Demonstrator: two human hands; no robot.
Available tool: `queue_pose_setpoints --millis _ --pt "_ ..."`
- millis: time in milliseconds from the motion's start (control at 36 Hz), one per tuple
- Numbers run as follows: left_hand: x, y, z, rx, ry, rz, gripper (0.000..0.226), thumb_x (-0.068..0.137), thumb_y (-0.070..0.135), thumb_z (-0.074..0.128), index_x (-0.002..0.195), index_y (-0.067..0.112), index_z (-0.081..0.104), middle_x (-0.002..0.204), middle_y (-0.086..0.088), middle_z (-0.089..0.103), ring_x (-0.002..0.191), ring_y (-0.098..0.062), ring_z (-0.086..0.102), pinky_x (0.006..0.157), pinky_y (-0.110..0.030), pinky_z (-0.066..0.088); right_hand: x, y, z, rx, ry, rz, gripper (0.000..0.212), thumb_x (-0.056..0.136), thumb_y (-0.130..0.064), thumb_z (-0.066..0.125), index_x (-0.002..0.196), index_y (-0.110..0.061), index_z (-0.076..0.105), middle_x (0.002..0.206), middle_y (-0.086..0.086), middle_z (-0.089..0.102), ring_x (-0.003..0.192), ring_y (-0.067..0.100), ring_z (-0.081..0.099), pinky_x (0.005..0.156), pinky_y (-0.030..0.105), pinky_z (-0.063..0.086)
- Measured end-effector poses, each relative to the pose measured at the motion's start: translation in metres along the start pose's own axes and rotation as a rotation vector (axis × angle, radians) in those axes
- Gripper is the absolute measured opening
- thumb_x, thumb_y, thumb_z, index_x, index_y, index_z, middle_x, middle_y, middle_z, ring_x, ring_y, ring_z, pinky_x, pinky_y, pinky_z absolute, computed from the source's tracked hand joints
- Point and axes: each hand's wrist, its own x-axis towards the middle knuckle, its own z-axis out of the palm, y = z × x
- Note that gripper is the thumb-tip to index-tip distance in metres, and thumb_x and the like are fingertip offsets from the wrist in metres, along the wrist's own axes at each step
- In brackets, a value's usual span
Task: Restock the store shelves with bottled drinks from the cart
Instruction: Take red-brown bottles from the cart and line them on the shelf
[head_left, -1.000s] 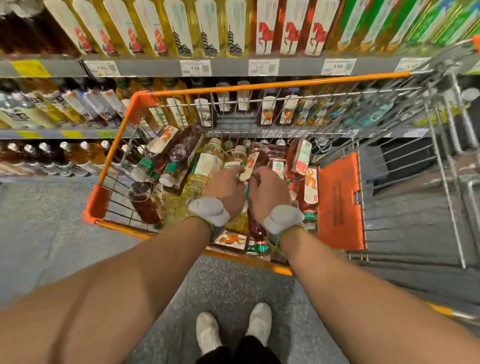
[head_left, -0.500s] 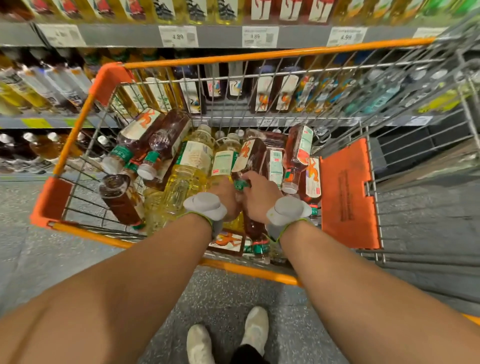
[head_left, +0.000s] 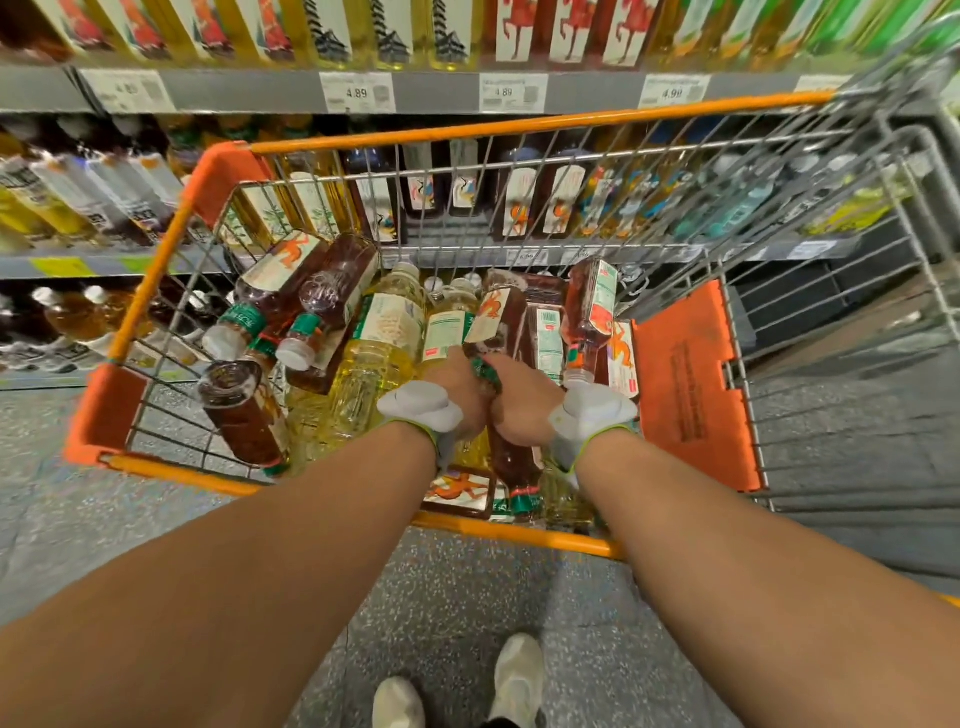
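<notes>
A wire cart with an orange rim (head_left: 519, 126) holds several lying bottles, some dark brown with orange-figure labels, some pale yellow. Both my hands are down inside it, side by side. My left hand (head_left: 460, 387) curls over the neck end of a pale yellow bottle (head_left: 448, 332). My right hand (head_left: 519, 402) grips the green-banded neck of a dark brown bottle (head_left: 493, 317) that lies between the two hands. The fingers of both hands are hidden under the knuckles.
Store shelves (head_left: 441, 93) with price tags and rows of upright bottles stand right behind the cart. An orange seat flap (head_left: 691, 395) closes the cart's right part. More dark bottles (head_left: 244, 410) lie at the cart's left. Speckled floor and my shoes (head_left: 514, 675) are below.
The view has tilted up slightly and the cart sits a little lower in frame. Both hands stay on the same two bottle necks, pulled a little nearer to me.
</notes>
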Motion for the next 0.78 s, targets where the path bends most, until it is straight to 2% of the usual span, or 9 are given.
queue_pose_setpoints --millis 56,83,139,222,361,444,583,667,778 --pt "-0.001 0.001 -0.008 -0.185 0.048 0.036 0.037 0.094 0.026 0.062 0.120 0.009 0.044 0.095 -0.013 0.062 0.075 -0.028 0.059 0.059 -0.031 0.042 -0.002 0.000 0.001 0.045 0.089 -0.031 0.067 0.094 -0.010 0.052 0.156 -0.018 0.029 0.141 0.016 0.053 0.123 0.037 0.055 0.101 0.043 0.048" --pt "-0.002 0.001 -0.011 -0.250 0.091 0.064 0.035 0.092 0.031 0.065 0.113 0.013 0.042 0.091 -0.012 0.060 0.069 -0.026 0.055 0.056 -0.031 0.037 -0.003 0.000 0.001 0.081 0.132 -0.037 0.071 0.091 -0.007 0.054 0.156 -0.021 0.029 0.136 0.017 0.057 0.117 0.038 0.059 0.096 0.044 0.051" --pt "-0.003 0.001 -0.018 -0.308 0.204 0.134 0.035 0.088 0.037 0.066 0.107 0.017 0.044 0.095 -0.011 0.059 0.078 -0.031 0.055 0.064 -0.033 0.037 -0.002 0.001 -0.001 0.153 0.221 -0.051 0.076 0.088 -0.004 0.051 0.156 -0.027 0.029 0.128 0.017 0.063 0.106 0.040 0.063 0.087 0.046 0.055" --pt "-0.007 0.007 -0.022 -0.360 0.394 0.240 0.033 0.086 0.038 0.065 0.104 0.013 0.053 0.100 -0.009 0.054 0.088 -0.033 0.052 0.071 -0.038 0.037 -0.002 0.003 -0.005 0.180 0.329 -0.099 0.075 0.085 -0.002 0.048 0.154 -0.030 0.033 0.132 0.017 0.061 0.110 0.042 0.060 0.088 0.049 0.054" --pt "-0.021 0.019 -0.034 -0.489 0.486 0.361 0.042 0.081 0.044 0.058 0.104 0.009 0.060 0.100 -0.007 0.052 0.092 -0.030 0.050 0.080 -0.045 0.045 0.000 0.004 -0.009 0.178 0.487 -0.108 0.064 0.089 -0.009 0.045 0.145 -0.040 0.041 0.110 0.008 0.042 0.098 0.044 0.057 0.079 0.047 0.054" --pt "-0.027 0.024 -0.040 -0.530 0.550 0.404 0.042 0.083 0.040 0.058 0.109 0.008 0.061 0.103 -0.008 0.049 0.094 -0.028 0.048 0.081 -0.046 0.045 0.001 0.005 -0.011 0.146 0.546 -0.128 0.062 0.092 -0.011 0.048 0.145 -0.042 0.040 0.104 0.001 0.031 0.105 0.035 0.045 0.077 0.045 0.050" --pt "-0.033 0.026 -0.045 -0.548 0.570 0.442 0.049 0.082 0.047 0.052 0.107 0.006 0.060 0.103 -0.008 0.046 0.095 -0.029 0.047 0.082 -0.045 0.044 0.001 0.001 -0.014 0.214 0.547 -0.208 0.059 0.087 -0.004 0.057 0.141 -0.027 0.053 0.123 0.004 0.050 0.116 0.030 0.050 0.094 0.045 0.051" --pt "-0.032 0.026 -0.045 -0.568 0.584 0.451 0.042 0.085 0.037 0.060 0.107 0.002 0.060 0.103 -0.013 0.047 0.092 -0.031 0.049 0.082 -0.049 0.046 -0.002 -0.003 -0.015 0.348 0.581 -0.281 0.048 0.089 -0.005 0.058 0.133 -0.023 0.060 0.113 0.002 0.067 0.099 0.019 0.062 0.081 0.034 0.053" --pt "-0.033 0.028 -0.043 -0.642 0.561 0.415 0.041 0.088 0.039 0.057 0.114 0.007 0.058 0.106 -0.010 0.047 0.093 -0.027 0.051 0.081 -0.045 0.048 -0.006 -0.001 -0.013 0.416 0.592 -0.286 0.054 0.086 -0.004 0.062 0.136 -0.026 0.056 0.110 0.001 0.069 0.097 0.021 0.066 0.077 0.038 0.056"
